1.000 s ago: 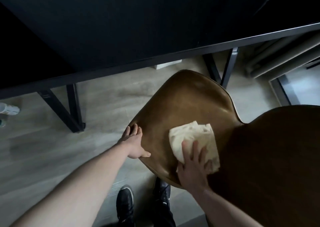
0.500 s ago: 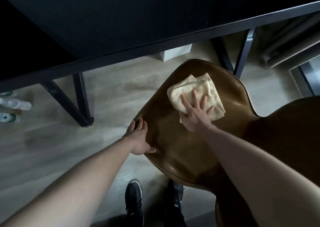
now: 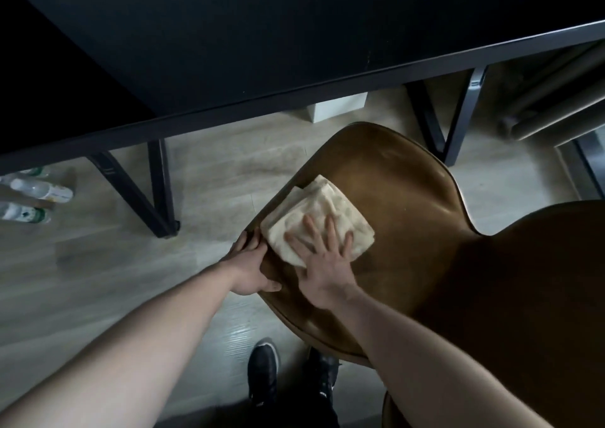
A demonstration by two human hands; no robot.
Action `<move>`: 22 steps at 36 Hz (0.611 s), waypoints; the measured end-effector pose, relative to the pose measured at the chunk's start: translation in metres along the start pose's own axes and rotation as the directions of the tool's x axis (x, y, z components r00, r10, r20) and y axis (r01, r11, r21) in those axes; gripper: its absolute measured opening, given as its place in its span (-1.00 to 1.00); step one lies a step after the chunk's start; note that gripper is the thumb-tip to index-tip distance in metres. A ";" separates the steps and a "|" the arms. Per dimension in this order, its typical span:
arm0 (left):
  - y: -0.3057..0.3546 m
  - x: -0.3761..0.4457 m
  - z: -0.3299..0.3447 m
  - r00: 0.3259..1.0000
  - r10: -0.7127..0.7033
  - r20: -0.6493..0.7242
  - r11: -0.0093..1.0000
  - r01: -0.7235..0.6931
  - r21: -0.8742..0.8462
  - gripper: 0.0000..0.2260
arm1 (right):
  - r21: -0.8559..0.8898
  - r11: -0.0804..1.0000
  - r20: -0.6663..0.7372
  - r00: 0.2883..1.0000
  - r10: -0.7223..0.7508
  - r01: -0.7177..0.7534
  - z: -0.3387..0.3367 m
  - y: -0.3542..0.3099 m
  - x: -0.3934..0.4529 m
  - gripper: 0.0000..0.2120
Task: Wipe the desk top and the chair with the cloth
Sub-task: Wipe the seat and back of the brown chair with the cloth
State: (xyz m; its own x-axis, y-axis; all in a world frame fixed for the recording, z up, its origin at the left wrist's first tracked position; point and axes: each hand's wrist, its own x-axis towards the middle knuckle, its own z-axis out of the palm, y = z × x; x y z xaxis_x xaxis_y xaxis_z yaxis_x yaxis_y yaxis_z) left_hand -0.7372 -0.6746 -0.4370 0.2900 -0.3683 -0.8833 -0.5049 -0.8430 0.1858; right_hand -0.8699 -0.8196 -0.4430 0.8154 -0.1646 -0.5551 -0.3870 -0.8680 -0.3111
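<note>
We press the cloth flat on the chair seat, right hand fingers spread wide; left hand grips the seat edge.

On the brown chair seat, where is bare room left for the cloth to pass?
Bare: the brown leather chair seat between the folded cream cloth and the far-right rim. Crowded: the near-left edge, where the left hand grips beside the right hand pressing the cloth.

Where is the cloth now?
The cloth lies on the chair seat near its left edge, under the right hand, beside the left hand.
</note>
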 end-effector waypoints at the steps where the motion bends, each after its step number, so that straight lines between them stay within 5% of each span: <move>1: 0.000 -0.002 0.000 1.000 -0.002 0.004 1.000 0.002 -0.006 0.08 | 0.012 1.000 -0.003 1.000 0.016 -0.016 0.006 -0.001 -0.011 -0.29; 14: 0.006 -0.013 0.000 0.999 -0.033 0.005 0.998 0.034 -0.046 0.03 | 0.039 0.974 0.028 0.975 0.221 -0.222 0.036 0.038 -0.101 -0.27; 22: 0.005 -0.010 -0.002 0.998 -0.031 0.052 0.998 0.034 -0.060 0.03 | 0.135 0.809 -0.025 0.814 0.581 -0.573 -0.023 0.120 -0.055 -0.25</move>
State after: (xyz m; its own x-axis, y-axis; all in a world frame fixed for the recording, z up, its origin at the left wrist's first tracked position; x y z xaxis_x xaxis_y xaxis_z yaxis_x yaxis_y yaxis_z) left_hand -0.7406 -0.6760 -0.4263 0.2628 -0.3214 -0.9097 -0.4453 -0.8769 0.1811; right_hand -0.9509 -0.9254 -0.4323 0.4498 -0.6498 -0.6128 -0.8381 -0.5442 -0.0381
